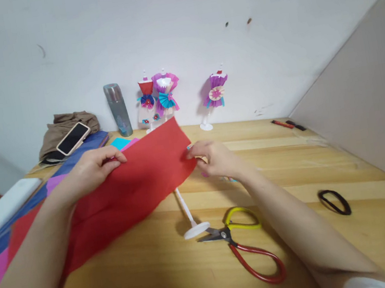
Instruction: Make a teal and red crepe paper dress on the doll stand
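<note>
The wooden table point(298, 166) is carrying a gray flask point(119, 111) and a purple-dressed form point(216, 92), both standing near its back edge. Scissors point(224, 234) are lying well in from the right edge, while a black loop point(346, 210) is resting nearer that edge.

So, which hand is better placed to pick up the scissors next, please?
Probably the right hand: the scissors lie nearer it, handles pointing right; the left hand pinches the red sheet farther away.
</note>
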Motion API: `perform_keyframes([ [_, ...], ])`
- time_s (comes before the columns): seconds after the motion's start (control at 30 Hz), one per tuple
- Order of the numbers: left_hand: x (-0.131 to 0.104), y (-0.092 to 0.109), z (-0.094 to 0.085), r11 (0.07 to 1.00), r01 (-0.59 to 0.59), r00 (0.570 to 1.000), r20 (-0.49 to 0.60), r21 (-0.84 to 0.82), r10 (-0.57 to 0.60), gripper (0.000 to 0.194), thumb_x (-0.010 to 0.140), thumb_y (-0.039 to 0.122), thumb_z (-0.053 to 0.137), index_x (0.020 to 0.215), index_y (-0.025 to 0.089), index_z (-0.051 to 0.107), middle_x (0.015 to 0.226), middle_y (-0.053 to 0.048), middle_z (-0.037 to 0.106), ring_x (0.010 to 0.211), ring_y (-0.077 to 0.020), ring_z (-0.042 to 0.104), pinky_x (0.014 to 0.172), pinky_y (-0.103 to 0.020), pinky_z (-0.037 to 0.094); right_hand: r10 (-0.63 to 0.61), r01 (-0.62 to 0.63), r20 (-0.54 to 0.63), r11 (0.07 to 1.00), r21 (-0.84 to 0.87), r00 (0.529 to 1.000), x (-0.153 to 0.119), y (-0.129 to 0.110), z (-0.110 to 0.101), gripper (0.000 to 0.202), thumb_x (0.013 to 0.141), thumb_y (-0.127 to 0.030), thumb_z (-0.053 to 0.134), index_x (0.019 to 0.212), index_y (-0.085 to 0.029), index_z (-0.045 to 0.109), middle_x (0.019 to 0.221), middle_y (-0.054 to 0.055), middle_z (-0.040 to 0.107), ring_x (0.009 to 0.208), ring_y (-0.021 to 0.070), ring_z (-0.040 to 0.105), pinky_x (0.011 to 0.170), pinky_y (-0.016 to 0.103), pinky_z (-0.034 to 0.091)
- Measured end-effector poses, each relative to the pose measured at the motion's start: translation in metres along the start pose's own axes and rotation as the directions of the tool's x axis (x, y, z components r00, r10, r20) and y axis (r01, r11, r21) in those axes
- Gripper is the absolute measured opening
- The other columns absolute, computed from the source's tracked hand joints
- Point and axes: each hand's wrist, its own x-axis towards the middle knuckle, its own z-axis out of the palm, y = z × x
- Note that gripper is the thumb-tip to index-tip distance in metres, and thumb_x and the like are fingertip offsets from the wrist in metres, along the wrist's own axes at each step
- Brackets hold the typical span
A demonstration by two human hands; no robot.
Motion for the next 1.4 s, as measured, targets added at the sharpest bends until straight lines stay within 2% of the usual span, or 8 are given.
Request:
perform_keyframes([
  [0.1, 0.004, -0.011, 0.005, 0.995, 0.063, 0.982, 0.182, -0.081, -0.048, 0.027, 0.084, 0.04, 0.051, 0.084, 0.021, 0.07, 0.083, -0.001, 0.073, 0.074, -0.0165, 0.062, 0.072, -0.026, 0.049, 0.306, -0.3, -0.011, 0.939, 0.171, 0.952, -0.002, 0.005, -0.003, 0.011, 0.074, -0.013, 0.055, 0.07, -0.018, 0.065, 0.069, 0.003, 0.067, 0.069, 0.0202, 0.062, 0.068, 0.034, 0.049],
  [0.17, 0.006, -0.016, 0.011, 0.989, 0.075, 0.966, 0.254, -0.129, -0.04, 0.027, 0.083, 0.042, 0.052, 0.083, 0.021, 0.07, 0.085, -0.002, 0.073, 0.077, -0.0172, 0.063, 0.073, -0.026, 0.049, 0.387, -0.375, 0.019, 0.879, 0.295, 0.922, -0.002, 0.01, -0.003, 0.007, 0.074, -0.016, 0.057, 0.074, -0.017, 0.064, 0.074, 0.003, 0.067, 0.071, 0.0187, 0.061, 0.069, 0.031, 0.048],
  [0.33, 0.012, -0.021, 0.031, 0.977, 0.093, 0.937, 0.349, -0.193, -0.02, 0.027, 0.083, 0.041, 0.053, 0.083, 0.02, 0.069, 0.088, -0.003, 0.074, 0.082, -0.0178, 0.065, 0.081, -0.028, 0.05, 0.482, -0.531, 0.226, 0.729, 0.432, 0.847, 0.0, 0.019, 0.012, 0.048, 0.076, -0.026, 0.073, 0.121, -0.014, 0.063, 0.105, 0.01, 0.07, 0.079, 0.0179, 0.064, 0.07, 0.03, 0.051],
  [0.63, 0.01, -0.026, 0.038, 0.94, 0.029, 0.899, 0.42, -0.34, 0.125, 0.026, 0.087, 0.041, 0.055, 0.083, 0.019, 0.07, 0.087, -0.003, 0.073, 0.084, -0.016, 0.065, 0.082, -0.025, 0.05, 0.546, -0.658, 0.394, 0.464, 0.593, 0.74, -0.001, 0.015, 0.023, 0.071, 0.08, -0.032, 0.077, 0.142, -0.016, 0.048, 0.098, 0.008, 0.068, 0.063, 0.0118, 0.057, 0.051, 0.023, 0.045],
  [0.83, 0.007, -0.036, 0.014, 0.929, 0.1, 0.968, 0.251, -0.356, -0.008, 0.03, 0.082, 0.048, 0.063, 0.079, 0.019, 0.068, 0.086, -0.003, 0.072, 0.082, -0.017, 0.064, 0.083, -0.027, 0.051, 0.295, -0.447, 0.381, 0.204, 0.871, 0.876, -0.001, 0.008, 0.019, 0.063, 0.07, -0.042, 0.084, 0.125, -0.02, 0.062, 0.102, 0.006, 0.074, 0.087, 0.0179, 0.07, 0.08, 0.028, 0.056],
  [1.07, 0.007, -0.05, 0.011, 0.907, 0.277, 0.955, 0.198, -0.317, -0.222, 0.036, 0.072, 0.053, 0.067, 0.082, 0.018, 0.07, 0.08, -0.003, 0.07, 0.078, -0.0181, 0.062, 0.078, -0.026, 0.05, 0.491, -0.592, 0.428, 0.247, 0.767, 0.759, 0.005, 0.008, 0.042, 0.068, 0.066, -0.008, 0.082, 0.129, -0.014, 0.055, 0.063, -0.007, 0.061, 0.052, 0.0104, 0.065, 0.053, 0.019, 0.054],
  [1.2, 0.004, -0.059, 0.009, 0.863, 0.338, 0.941, 0.154, -0.376, -0.301, 0.034, 0.071, 0.047, 0.067, 0.084, 0.016, 0.069, 0.071, -0.001, 0.063, 0.068, -0.0147, 0.055, 0.067, -0.024, 0.045, 0.559, -0.554, 0.332, 0.291, 0.78, 0.76, 0.007, 0.0, 0.056, 0.047, 0.066, -0.004, 0.075, 0.108, -0.018, 0.056, 0.056, -0.012, 0.053, 0.045, 0.009, 0.063, 0.045, 0.016, 0.049],
  [1.4, -0.001, -0.068, -0.003, 0.808, 0.416, 0.909, 0.16, -0.418, -0.385, 0.031, 0.068, 0.038, 0.07, 0.085, 0.013, 0.068, 0.087, -0.003, 0.069, 0.08, -0.015, 0.058, 0.077, -0.025, 0.045, 0.547, -0.515, 0.264, 0.376, 0.771, 0.794, 0.006, -0.009, 0.071, 0.033, 0.067, -0.011, 0.071, 0.083, -0.021, 0.045, 0.055, -0.011, 0.056, 0.041, 0.0078, 0.058, 0.039, 0.014, 0.042],
])
